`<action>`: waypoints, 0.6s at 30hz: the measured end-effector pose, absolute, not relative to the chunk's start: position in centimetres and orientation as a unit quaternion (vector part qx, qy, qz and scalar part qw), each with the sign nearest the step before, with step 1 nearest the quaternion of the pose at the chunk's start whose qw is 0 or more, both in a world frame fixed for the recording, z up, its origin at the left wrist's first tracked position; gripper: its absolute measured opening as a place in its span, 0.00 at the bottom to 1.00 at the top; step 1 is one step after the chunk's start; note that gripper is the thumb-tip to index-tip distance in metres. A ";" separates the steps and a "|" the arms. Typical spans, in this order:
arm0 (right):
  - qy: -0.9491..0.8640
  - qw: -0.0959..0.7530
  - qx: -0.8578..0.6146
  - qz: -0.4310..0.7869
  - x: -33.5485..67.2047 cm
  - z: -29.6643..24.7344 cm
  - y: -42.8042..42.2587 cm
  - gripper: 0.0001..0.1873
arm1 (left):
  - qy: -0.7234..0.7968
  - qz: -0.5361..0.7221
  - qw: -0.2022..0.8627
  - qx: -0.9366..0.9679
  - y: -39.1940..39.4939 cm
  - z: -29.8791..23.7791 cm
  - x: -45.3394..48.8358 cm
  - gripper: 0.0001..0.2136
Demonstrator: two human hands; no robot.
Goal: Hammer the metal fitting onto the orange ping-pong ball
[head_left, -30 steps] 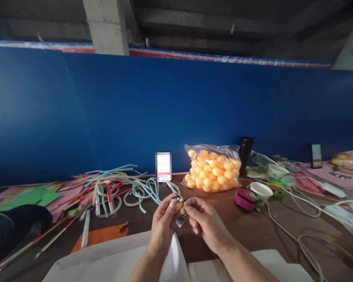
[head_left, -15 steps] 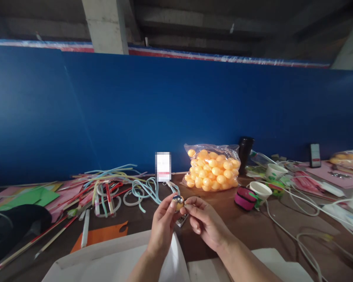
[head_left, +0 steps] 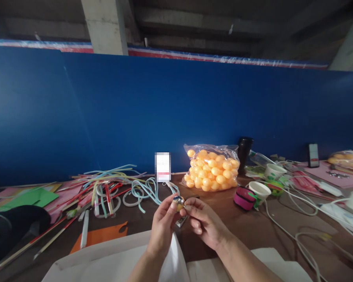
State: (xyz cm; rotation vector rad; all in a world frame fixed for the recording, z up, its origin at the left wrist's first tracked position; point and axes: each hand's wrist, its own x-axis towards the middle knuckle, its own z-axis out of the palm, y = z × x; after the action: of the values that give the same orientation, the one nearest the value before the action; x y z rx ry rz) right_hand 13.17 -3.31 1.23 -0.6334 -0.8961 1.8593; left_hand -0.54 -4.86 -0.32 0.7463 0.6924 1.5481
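Between the fingertips of my left hand (head_left: 162, 213) is a small shiny metallic ball (head_left: 179, 201), its surface reflecting dark blue above and golden tones below. My right hand (head_left: 207, 219) is closed, thumb and forefinger pinched against the ball's right side. Whether those fingers grip the ball itself or some small part on it is hidden. Just under the hands, a small metallic-looking object (head_left: 181, 221) lies on the brown table (head_left: 220, 207), mostly covered by my fingers.
Behind the hands sits a clear bag of orange balls (head_left: 213, 170). Tangled tubes and sticks (head_left: 111, 192) lie left, near orange paper (head_left: 106, 235). To the right are a pink pouch (head_left: 244, 197), a paper cup (head_left: 260, 190) and white cables (head_left: 307, 250). White sheets (head_left: 120, 258) lie in front.
Both hands hold nearly the same pose around the shiny ball. The view has shifted very slightly; nothing has been let go.
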 end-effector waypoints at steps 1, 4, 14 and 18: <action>-0.365 0.472 -0.258 0.760 13.2 1.2 -3.3 0.12 | 0.300 0.668 0.600 0.323 -4.8 -0.3 -0.5 0.17; -0.365 0.473 -0.255 0.760 13.2 1.0 -3.2 0.12 | 0.301 0.669 0.598 0.324 -4.8 -0.3 -0.5 0.17; -0.368 0.473 -0.247 0.762 13.2 1.0 -3.2 0.11 | 0.294 0.668 0.602 0.324 -4.9 -0.3 -0.6 0.16; -0.367 0.474 -0.252 0.760 13.2 1.0 -3.2 0.12 | 0.295 0.666 0.604 0.324 -4.9 -0.3 -0.5 0.16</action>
State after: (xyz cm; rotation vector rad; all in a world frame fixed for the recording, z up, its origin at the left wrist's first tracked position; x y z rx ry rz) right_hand 13.18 -3.21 1.00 -0.6156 -0.8979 1.8593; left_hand -0.55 -4.88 -0.28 0.7502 0.6826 1.5412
